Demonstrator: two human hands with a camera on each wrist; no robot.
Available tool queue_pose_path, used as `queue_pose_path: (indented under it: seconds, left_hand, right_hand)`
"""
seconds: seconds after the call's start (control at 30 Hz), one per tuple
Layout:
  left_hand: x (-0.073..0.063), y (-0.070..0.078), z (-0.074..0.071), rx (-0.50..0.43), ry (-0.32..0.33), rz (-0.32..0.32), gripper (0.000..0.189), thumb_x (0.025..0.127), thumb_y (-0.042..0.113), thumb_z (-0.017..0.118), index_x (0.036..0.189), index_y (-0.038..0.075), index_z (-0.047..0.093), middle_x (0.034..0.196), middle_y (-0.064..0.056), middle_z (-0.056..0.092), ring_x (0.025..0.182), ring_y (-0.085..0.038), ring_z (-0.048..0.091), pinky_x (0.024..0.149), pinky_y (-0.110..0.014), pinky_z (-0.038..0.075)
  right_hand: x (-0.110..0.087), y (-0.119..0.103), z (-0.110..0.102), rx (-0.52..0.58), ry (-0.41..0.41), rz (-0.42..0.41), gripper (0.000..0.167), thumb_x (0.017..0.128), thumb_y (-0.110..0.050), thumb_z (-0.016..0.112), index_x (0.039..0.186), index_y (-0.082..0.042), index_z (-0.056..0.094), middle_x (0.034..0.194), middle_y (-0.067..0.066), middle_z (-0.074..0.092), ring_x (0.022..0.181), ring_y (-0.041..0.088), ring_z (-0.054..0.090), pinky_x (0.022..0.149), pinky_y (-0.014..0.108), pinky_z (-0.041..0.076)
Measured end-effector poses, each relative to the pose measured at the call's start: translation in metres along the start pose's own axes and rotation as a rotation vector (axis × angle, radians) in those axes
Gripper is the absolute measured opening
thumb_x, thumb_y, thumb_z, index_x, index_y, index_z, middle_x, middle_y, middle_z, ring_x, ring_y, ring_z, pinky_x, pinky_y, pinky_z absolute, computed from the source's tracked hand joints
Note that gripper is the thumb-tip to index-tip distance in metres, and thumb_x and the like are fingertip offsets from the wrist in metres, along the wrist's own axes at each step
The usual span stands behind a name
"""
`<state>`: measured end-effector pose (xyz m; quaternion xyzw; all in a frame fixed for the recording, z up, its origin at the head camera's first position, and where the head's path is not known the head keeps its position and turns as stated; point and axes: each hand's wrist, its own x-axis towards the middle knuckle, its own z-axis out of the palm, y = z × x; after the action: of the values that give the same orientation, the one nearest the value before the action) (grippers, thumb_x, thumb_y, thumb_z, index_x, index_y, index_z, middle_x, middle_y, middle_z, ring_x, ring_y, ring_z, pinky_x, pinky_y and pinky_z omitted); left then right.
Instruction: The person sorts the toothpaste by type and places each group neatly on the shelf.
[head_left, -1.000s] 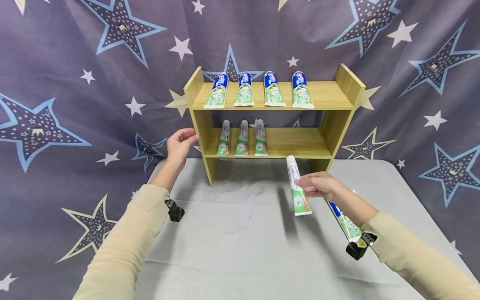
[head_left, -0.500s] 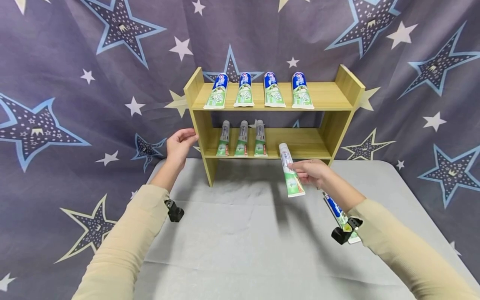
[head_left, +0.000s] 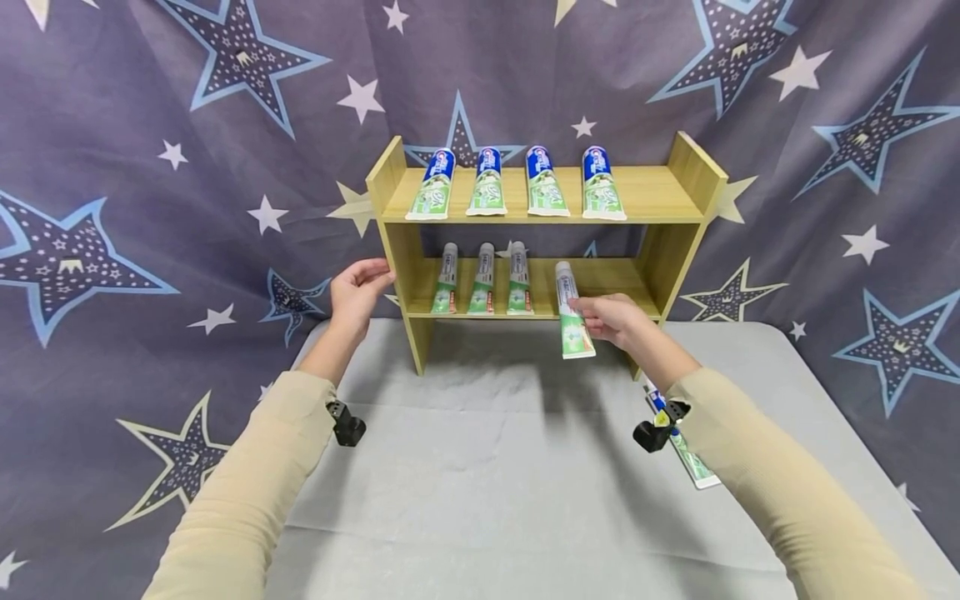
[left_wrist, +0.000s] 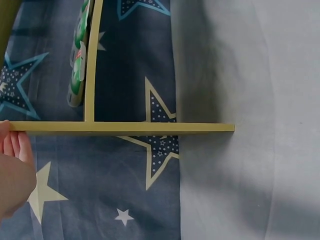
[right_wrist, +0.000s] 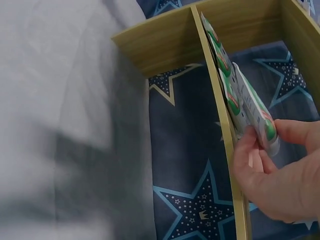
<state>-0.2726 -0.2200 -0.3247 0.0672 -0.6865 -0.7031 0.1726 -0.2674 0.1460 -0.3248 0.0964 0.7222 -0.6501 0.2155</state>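
Observation:
In my right hand (head_left: 611, 318) is a toothpaste tube (head_left: 567, 310), white and green, pinched between thumb and fingers. Its cap end points into the lower tier and its flat end sticks out past the front edge; the right wrist view shows the tube (right_wrist: 257, 107) tilted above the board. Left of it, three matching toothpaste tubes (head_left: 482, 279) lie in a row on that tier. My left hand (head_left: 356, 296) holds the left side panel of the wooden shelf (head_left: 408, 275), thumb at the front edge and fingers against the outer face.
Several blue-and-green toothpaste tubes (head_left: 543, 182) lie along the upper tier. Another blue-and-green tube (head_left: 693, 458) lies on the grey tablecloth (head_left: 480, 500), partly under my right forearm. A star-patterned curtain (head_left: 225, 125) hangs behind the shelf.
My right hand has carried the white-and-green tube up, forward and slightly left, from over the table to the lower tier. My left hand has stayed on the side panel.

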Motion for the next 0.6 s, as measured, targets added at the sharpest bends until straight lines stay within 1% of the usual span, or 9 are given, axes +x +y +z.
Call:
queue_pose_path:
  seconds: [0.13,0.23,0.3,0.37,0.47,0.53,0.6]
  left_hand:
    - [0.0,0.002,0.0,-0.008,-0.02,0.004,0.018,0.082,-0.005,0.068,0.091,0.01,0.064,0.075,0.016,0.066,0.077,0.0,0.062,0.073,-0.009,0.053]
    - [0.0,0.004,0.0,-0.003,-0.029,-0.004,0.017,0.082,-0.005,0.068,0.093,0.008,0.064,0.075,0.016,0.066,0.077,0.0,0.062,0.072,-0.009,0.053]
    - [0.0,0.005,-0.001,0.0,-0.033,-0.014,0.017,0.083,-0.004,0.068,0.094,0.007,0.064,0.075,0.015,0.066,0.077,0.0,0.062,0.073,-0.009,0.053]
    - [-0.001,0.005,-0.001,0.004,-0.034,-0.023,0.017,0.083,-0.003,0.069,0.095,0.007,0.063,0.075,0.015,0.066,0.077,0.0,0.062,0.074,-0.009,0.053]
    - [-0.002,0.006,-0.001,0.004,-0.031,-0.031,0.017,0.083,-0.003,0.068,0.095,0.007,0.063,0.075,0.015,0.065,0.077,0.0,0.062,0.074,-0.009,0.053]
    - [-0.002,0.006,-0.001,0.003,-0.029,-0.032,0.017,0.083,-0.004,0.068,0.095,0.007,0.063,0.075,0.015,0.065,0.077,0.0,0.062,0.073,-0.008,0.053]
    - [-0.002,0.006,-0.001,0.005,-0.028,-0.027,0.017,0.083,-0.004,0.068,0.094,0.007,0.063,0.075,0.015,0.065,0.077,0.0,0.062,0.072,-0.008,0.053]
  right_hand:
    - [0.011,-0.005,0.0,0.044,0.009,-0.04,0.054,0.096,-0.015,0.054,0.14,0.01,0.037,0.068,-0.008,0.061,0.055,0.001,0.05,0.06,0.014,0.048]
    - [0.019,-0.008,-0.001,0.065,0.033,-0.057,0.054,0.095,-0.013,0.055,0.141,0.009,0.036,0.068,-0.009,0.059,0.057,0.001,0.047,0.061,0.014,0.047]
    - [0.024,-0.009,-0.001,0.063,0.054,-0.068,0.054,0.095,-0.012,0.055,0.141,0.009,0.036,0.07,-0.009,0.057,0.059,0.002,0.046,0.061,0.015,0.047]
    - [0.029,-0.011,0.0,0.037,0.082,-0.078,0.054,0.094,-0.012,0.057,0.14,0.009,0.037,0.072,-0.007,0.055,0.059,0.002,0.045,0.061,0.015,0.047]
    - [0.036,-0.013,0.003,-0.019,0.142,-0.092,0.053,0.092,-0.013,0.059,0.138,0.008,0.041,0.083,-0.003,0.056,0.062,0.003,0.05,0.062,0.014,0.049]
    - [0.04,-0.015,0.004,-0.065,0.177,-0.1,0.054,0.092,-0.013,0.06,0.138,0.007,0.042,0.1,0.004,0.061,0.068,0.004,0.053,0.068,0.015,0.052]
    - [0.043,-0.016,0.006,-0.103,0.205,-0.114,0.054,0.091,-0.013,0.061,0.138,0.006,0.044,0.119,0.013,0.061,0.079,0.008,0.058,0.08,0.02,0.055]
